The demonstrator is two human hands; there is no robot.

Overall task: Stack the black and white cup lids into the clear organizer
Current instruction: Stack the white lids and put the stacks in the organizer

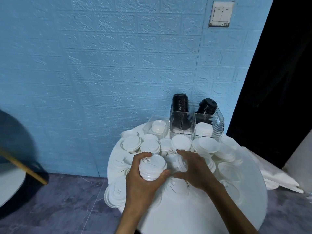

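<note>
- Stack of white lids [152,167] gripped in left hand [141,181], fingers [143,156] curled over its far rim, thumb on near edge
- Right hand [194,169] spread open, fingertips on loose white lids [181,142] on counter [185,210]
- Clear organizer [196,123] at back; black lids [180,103] inside

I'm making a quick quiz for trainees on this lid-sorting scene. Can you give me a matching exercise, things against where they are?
Things:
1. black lid stacks
2. white lid stack
3. light switch
4. right hand

Places:
A. on the blue wall
B. gripped in the left hand
C. in the clear organizer's back compartments
D. on loose lids on the table

Pairs: 1-C, 2-B, 3-A, 4-D
</note>
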